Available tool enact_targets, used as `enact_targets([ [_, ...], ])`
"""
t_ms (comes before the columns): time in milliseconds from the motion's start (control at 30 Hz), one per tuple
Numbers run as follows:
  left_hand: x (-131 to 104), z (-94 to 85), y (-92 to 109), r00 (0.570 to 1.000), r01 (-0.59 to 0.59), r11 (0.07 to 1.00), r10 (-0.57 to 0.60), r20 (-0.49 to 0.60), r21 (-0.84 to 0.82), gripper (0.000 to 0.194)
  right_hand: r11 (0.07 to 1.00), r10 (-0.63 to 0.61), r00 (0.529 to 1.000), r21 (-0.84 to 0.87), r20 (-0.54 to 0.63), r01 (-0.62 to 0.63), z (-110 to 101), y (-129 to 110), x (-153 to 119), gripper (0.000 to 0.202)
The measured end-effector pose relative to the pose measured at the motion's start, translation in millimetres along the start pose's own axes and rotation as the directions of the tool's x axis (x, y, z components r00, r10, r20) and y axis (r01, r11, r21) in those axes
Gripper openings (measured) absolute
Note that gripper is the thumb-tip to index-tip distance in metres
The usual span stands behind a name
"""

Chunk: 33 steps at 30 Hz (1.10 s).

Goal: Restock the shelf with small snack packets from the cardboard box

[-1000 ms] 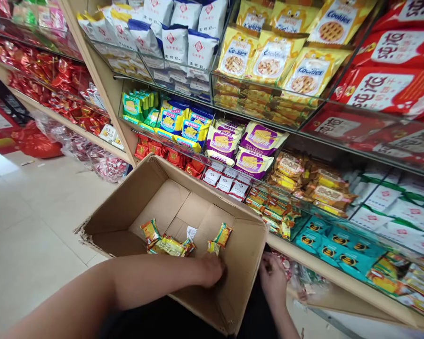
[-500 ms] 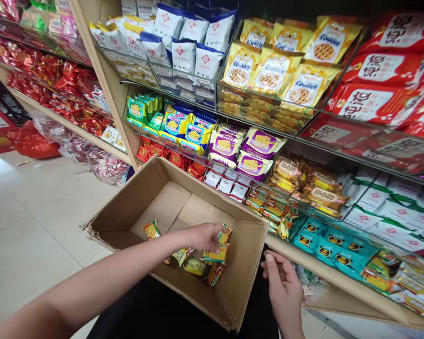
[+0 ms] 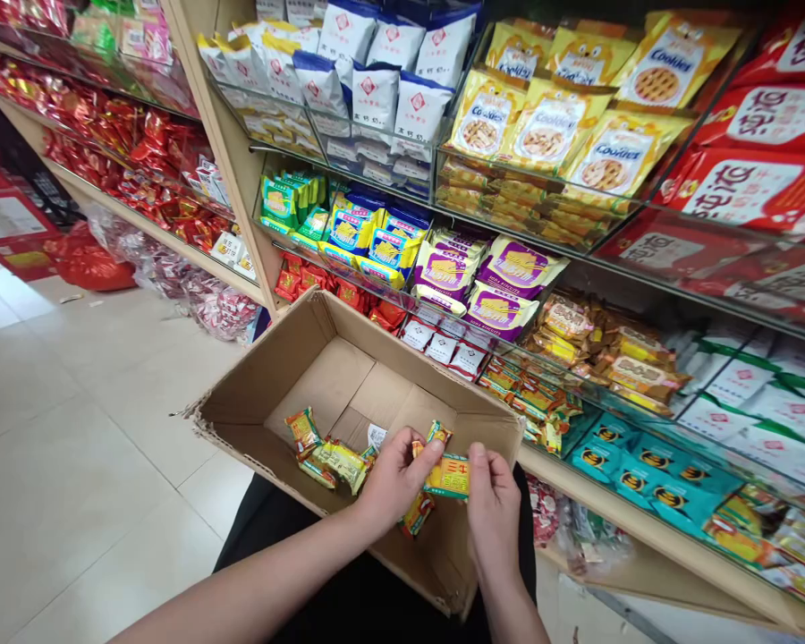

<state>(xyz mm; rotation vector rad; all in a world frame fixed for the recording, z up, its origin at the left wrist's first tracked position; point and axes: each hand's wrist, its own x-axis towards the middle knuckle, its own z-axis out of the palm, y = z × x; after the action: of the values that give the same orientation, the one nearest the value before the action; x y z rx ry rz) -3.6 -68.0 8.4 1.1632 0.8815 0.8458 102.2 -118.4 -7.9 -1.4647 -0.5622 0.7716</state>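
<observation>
An open cardboard box point(image 3: 335, 358) rests on my lap with several small wrapped snacks in its bottom. Over its right part, my left hand point(image 3: 397, 476) grips the left end of an orange and green snack packet point(image 3: 448, 476). The other end of that packet is between the thumb and fingers of my right hand point(image 3: 494, 501). Just behind the held packet, another small packet point(image 3: 438, 433) shows at my left fingertips. Yellow packets point(image 3: 343, 460) and an orange one point(image 3: 303, 431) lie to the left in the box.
Close behind the box rise shelves point(image 3: 617, 501) with clear-fronted bins of packaged biscuits, cookies and snacks. More shelves with red-wrapped sweets point(image 3: 140, 143) are at the left. A red bag point(image 3: 90, 259) and clear plastic bags sit on the tiled floor point(image 3: 100, 429).
My left hand has lifted an orange and green packet from the box bottom. My right hand has moved in over the box and taken its other end. The view has shifted slightly.
</observation>
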Motion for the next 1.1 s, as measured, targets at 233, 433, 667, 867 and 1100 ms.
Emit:
enact_targets([
  [233,-1.4,-3.0,-9.9,0.991,-0.048,0.984,0.068,-0.114,0.173,0.039,0.934,-0.099,0.993,-0.351,-0.065,0.070,-4.0,0.6,-2.2,0.044],
  [433,1.4,-12.9,3.9,0.964,-0.203,0.753,0.266,-0.008,0.626,0.035,0.721,-0.389,0.920,-0.637,-0.048,0.272,-8.9,-12.9,-5.9,0.043],
  [667,5.9,-17.9,14.6,0.953,-0.210,0.695,0.303,-0.015,0.688,0.036,0.799,-0.388,0.920,-0.519,-0.058,0.304,-10.4,-12.5,-8.5,0.039],
  [867,-5.2,-1.4,30.6,0.988,-0.112,0.911,0.146,-0.058,0.397,0.037,0.996,-0.039,0.991,0.070,-0.130,0.048,-4.4,-27.4,-16.6,0.035],
  [1100,-2.9,7.5,28.5,0.988,-0.125,0.908,0.151,-0.035,0.400,0.035,0.995,-0.099,0.976,-0.038,-0.195,0.094,-14.3,-25.0,-14.6,0.037],
])
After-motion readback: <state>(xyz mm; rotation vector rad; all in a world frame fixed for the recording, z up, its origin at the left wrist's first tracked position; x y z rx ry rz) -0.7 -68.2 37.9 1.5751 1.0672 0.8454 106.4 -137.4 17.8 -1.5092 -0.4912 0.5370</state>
